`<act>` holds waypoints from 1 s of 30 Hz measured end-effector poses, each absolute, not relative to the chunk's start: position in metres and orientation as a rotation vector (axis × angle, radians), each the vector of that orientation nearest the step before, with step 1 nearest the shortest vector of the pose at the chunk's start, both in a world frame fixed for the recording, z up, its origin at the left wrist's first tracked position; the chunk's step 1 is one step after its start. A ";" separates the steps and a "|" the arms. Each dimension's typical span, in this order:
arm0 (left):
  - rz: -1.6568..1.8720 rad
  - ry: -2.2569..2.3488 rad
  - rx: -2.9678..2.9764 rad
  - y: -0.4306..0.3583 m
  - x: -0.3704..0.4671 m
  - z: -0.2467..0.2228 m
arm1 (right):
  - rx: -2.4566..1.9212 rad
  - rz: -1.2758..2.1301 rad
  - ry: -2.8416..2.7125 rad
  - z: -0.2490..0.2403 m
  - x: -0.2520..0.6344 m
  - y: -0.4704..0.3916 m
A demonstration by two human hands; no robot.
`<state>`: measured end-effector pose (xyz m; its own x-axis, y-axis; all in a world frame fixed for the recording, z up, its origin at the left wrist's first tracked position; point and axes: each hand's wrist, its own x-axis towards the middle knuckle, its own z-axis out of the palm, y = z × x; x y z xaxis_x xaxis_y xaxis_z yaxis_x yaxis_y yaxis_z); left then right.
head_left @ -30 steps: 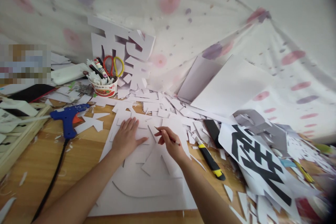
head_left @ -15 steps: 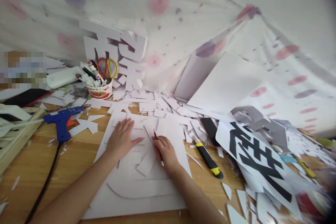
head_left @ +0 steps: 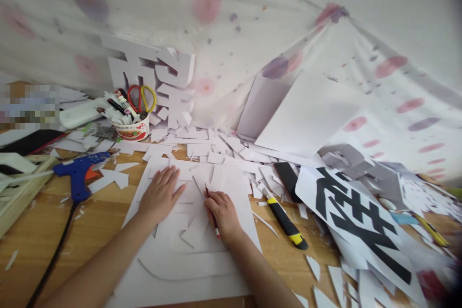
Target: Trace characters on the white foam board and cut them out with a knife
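My left hand (head_left: 160, 196) lies flat with its fingers stretched out on a white cut-out shape, thumb apart. Under it is a large white sheet (head_left: 144, 288) on the table. My right hand (head_left: 224, 214) is closed around a dark red pencil (head_left: 217, 228), its tip pointing away from me near a slit in the white pieces. Between the hands lies an angled white cut-out piece (head_left: 195, 232). A long curved cut-out (head_left: 195, 267) sits nearer to me on the same sheet. Parts of the pieces are hidden beneath my hands.
A blue glue gun (head_left: 78, 175) with a black cord lies left. A tub (head_left: 132, 127) holds pens and scissors. Right are a yellow-black utility knife (head_left: 287, 221), a black phone-like slab (head_left: 288, 180) and a printed character sheet (head_left: 361, 221). White scraps (head_left: 216, 147) cover the back.
The view has shifted slightly, so most things sit a little further left. My right hand still holds the pencil, and its tip is slightly nearer to my left hand.
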<state>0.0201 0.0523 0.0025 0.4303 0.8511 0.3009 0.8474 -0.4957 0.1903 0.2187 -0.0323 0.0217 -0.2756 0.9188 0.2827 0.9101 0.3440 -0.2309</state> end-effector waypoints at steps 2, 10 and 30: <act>0.581 1.563 2.640 0.053 0.019 0.002 | -1.601 0.039 -2.246 0.021 0.219 -0.032; 0.919 1.517 2.519 0.052 0.016 0.006 | -1.583 0.037 -2.218 0.015 0.220 -0.031; 0.523 1.338 2.716 0.007 0.013 0.002 | -1.573 0.053 -2.244 0.020 0.220 -0.033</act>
